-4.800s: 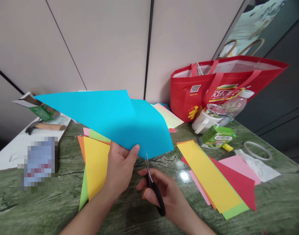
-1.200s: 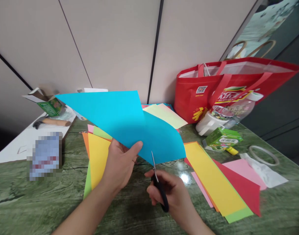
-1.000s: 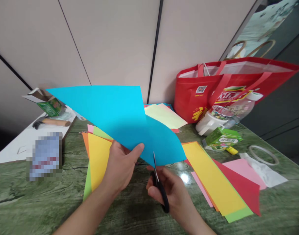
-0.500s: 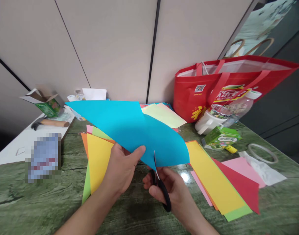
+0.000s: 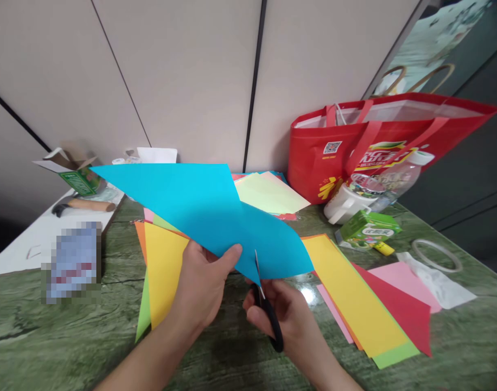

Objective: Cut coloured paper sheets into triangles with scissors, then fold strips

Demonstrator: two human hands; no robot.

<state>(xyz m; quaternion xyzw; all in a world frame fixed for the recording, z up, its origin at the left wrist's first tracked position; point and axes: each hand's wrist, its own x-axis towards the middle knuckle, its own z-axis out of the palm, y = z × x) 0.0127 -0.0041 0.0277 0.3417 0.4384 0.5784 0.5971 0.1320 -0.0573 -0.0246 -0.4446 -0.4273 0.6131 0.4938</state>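
Note:
A large blue sheet of paper [image 5: 191,203] is held up over the table. My left hand [image 5: 203,277] pinches its near edge, thumb on top and fingers beneath. My right hand [image 5: 281,309] is closed around the black handles of a pair of scissors [image 5: 273,320]. The blades meet the sheet's near edge just right of my left thumb, one blade showing above the paper. A cut runs through the sheet, and its right part bends down slightly. Yellow paper [image 5: 165,266] lies under and left of my left hand.
Strips of yellow paper [image 5: 354,298], red paper [image 5: 407,309] and pink paper [image 5: 407,279] lie on the right. Behind them stand a green carton [image 5: 368,228], a white mug [image 5: 344,203] and a red bag [image 5: 313,157]. A hammer [image 5: 85,205] and an open box [image 5: 80,176] are at left.
The blue sheet's left tip has shifted further left, and its right part looks flatter and less curled. My right hand and the scissors have moved only slightly.

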